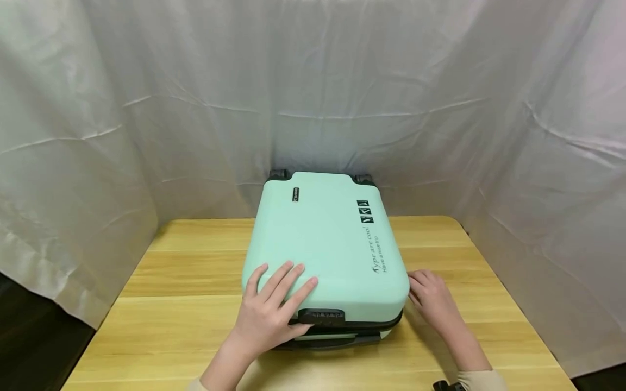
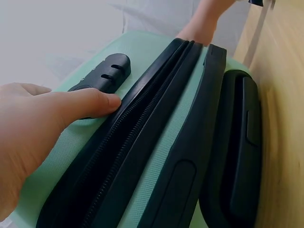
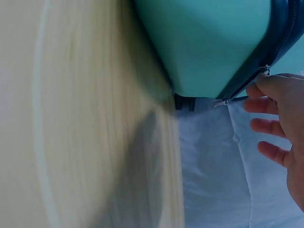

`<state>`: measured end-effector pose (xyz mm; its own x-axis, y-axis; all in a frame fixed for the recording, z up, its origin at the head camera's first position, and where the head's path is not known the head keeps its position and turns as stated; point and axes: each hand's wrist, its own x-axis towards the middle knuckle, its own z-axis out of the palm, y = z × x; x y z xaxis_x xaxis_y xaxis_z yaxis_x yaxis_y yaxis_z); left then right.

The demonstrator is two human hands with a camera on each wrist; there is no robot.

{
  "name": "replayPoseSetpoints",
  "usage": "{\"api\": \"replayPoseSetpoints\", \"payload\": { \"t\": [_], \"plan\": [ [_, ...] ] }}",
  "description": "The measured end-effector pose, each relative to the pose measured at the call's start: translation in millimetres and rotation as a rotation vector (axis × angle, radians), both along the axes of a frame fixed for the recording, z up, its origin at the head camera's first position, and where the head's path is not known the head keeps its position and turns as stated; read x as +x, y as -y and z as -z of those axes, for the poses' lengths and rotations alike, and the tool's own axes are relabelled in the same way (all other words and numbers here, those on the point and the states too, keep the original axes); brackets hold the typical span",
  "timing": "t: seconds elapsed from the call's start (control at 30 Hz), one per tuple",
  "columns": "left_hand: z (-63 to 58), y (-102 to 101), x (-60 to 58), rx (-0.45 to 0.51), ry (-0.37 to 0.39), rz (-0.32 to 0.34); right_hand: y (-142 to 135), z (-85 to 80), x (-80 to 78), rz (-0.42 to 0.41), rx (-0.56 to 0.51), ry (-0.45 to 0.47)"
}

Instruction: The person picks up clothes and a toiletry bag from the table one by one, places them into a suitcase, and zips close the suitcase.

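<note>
A mint-green hard-shell suitcase [image 1: 318, 239] lies flat on the table, its wheels at the far end. My left hand [image 1: 264, 317] rests on the lid's near left corner with fingers spread and the thumb at the front edge beside the black combination lock [image 1: 321, 316]. Along that edge the zipper [image 2: 126, 140] is parted, its two rows of teeth separated. On the right side my right hand [image 1: 432, 298] pinches a zipper pull [image 3: 266, 70] between thumb and forefinger, the other fingers loosely bent. A second metal pull [image 3: 222, 102] hangs farther along the same seam.
The suitcase's black handle [image 2: 183, 171] faces the near edge of the wooden table [image 1: 191, 315]. Pale curtains [image 1: 313, 108] hang behind and on both sides, close to the wheels [image 1: 279, 175]. Bare tabletop shows left and right of the suitcase.
</note>
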<state>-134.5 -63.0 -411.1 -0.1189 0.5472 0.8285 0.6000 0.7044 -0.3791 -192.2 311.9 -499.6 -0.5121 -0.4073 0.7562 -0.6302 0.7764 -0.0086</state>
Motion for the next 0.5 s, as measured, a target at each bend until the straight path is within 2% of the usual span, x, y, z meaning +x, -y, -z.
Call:
{"api": "replayPoseSetpoints", "payload": {
  "t": [0.23,0.5],
  "plan": [
    [-4.6,2,-0.3,-0.009,0.011,-0.012,-5,-12.2,9.2,0.031,0.111,0.005],
    [-5.5,3,1.0,-0.018,0.020,-0.025,-11,-17.6,19.0,0.022,0.214,0.024]
  ]
}}
